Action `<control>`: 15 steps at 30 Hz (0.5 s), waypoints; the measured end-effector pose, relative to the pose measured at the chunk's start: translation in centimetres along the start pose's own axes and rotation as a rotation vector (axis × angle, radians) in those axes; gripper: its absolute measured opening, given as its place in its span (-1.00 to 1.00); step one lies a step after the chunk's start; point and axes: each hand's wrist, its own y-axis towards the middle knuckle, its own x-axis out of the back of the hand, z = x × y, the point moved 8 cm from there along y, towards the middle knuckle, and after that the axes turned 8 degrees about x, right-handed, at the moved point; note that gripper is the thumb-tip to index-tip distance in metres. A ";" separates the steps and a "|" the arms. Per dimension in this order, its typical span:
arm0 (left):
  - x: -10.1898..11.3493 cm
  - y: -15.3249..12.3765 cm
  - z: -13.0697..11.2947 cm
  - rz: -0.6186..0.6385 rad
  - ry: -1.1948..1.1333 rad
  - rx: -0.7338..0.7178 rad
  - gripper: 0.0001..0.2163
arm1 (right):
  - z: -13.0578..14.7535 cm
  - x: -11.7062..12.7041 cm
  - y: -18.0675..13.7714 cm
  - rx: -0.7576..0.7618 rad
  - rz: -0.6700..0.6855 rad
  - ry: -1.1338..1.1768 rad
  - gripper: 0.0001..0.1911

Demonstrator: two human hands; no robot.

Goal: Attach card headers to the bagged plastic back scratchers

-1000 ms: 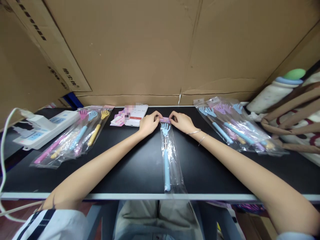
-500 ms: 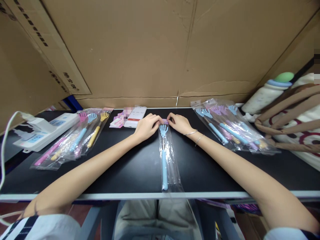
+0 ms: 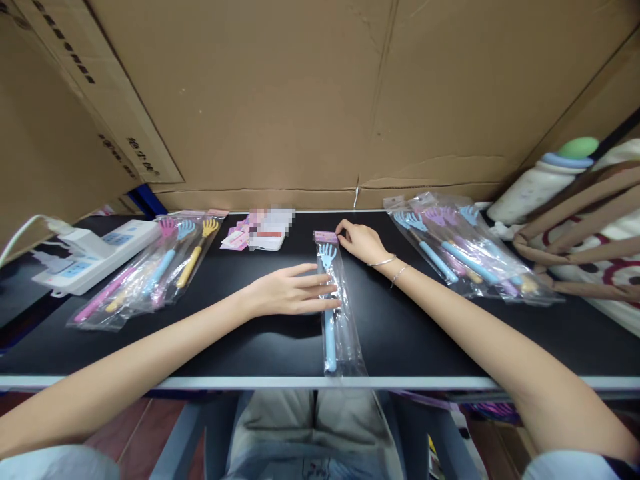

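A light blue back scratcher (image 3: 330, 339) lies in a clear plastic bag (image 3: 349, 333) on the black table, its hand-shaped end pointing away from me. Across the bag's top runs a pink-purple header card (image 3: 325, 237). My left hand (image 3: 295, 291) is open, its fingers stretched over the scratcher's shaft; whether they press on the bag I cannot tell. At the card's right end is my right hand (image 3: 361, 241), thumb and forefinger pinched together at the bag's top corner. What is between those fingertips is too small to make out.
Bagged back scratchers lie in a pile at left (image 3: 163, 267) and another pile at right (image 3: 460, 250). A white power strip (image 3: 103, 257), pink cards (image 3: 237, 235) and a phone (image 3: 273, 241) are on the table. A bottle (image 3: 537, 183) leans by a cloth bag (image 3: 595, 233) at right.
My left hand has let go of the header card's left end, opened, and come down over the scratcher's shaft. My right hand stays at the card's right end.
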 end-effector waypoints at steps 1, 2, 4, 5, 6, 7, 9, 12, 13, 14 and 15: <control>0.2 0.1 -0.2 -0.006 0.005 -0.017 -0.68 | 0.0 0.0 0.0 0.004 -0.002 -0.005 -0.79; 0.4 0.2 -0.3 -0.023 0.004 -0.034 -0.69 | 0.1 0.1 0.0 0.007 -0.005 -0.010 -0.79; 0.8 0.5 -0.5 -0.063 -0.003 -0.066 -0.72 | 0.1 0.2 0.0 0.012 -0.003 -0.024 -0.79; 1.0 0.6 -0.6 -0.084 -0.006 -0.077 -0.73 | 0.2 0.2 0.0 0.013 -0.001 -0.032 -0.79; 1.1 0.6 -0.7 -0.106 -0.008 -0.087 -0.75 | 0.2 0.2 -0.1 0.014 0.003 -0.042 -0.79; 1.2 0.7 -0.8 -0.127 -0.011 -0.093 -0.76 | 0.3 0.2 -0.1 0.016 0.005 -0.053 -0.79; 1.3 0.6 -0.9 -0.162 -0.016 -0.098 -0.80 | 0.3 0.2 -0.1 0.018 0.010 -0.076 -0.79; 1.3 0.5 -0.9 -0.175 -0.027 -0.096 -0.83 | 0.4 0.2 -0.1 0.021 0.017 -0.098 -0.78; 1.2 0.5 -0.9 -0.154 -0.032 -0.092 -0.83 | 0.4 0.2 -0.1 0.024 0.018 -0.102 -0.77; 1.0 0.4 -0.8 -0.120 -0.041 -0.088 -0.84 | 0.4 0.2 -0.1 0.028 0.017 -0.106 -0.77; 0.9 0.4 -0.7 -0.077 -0.052 -0.081 -0.85 | 0.4 0.2 -0.1 0.033 0.015 -0.108 -0.77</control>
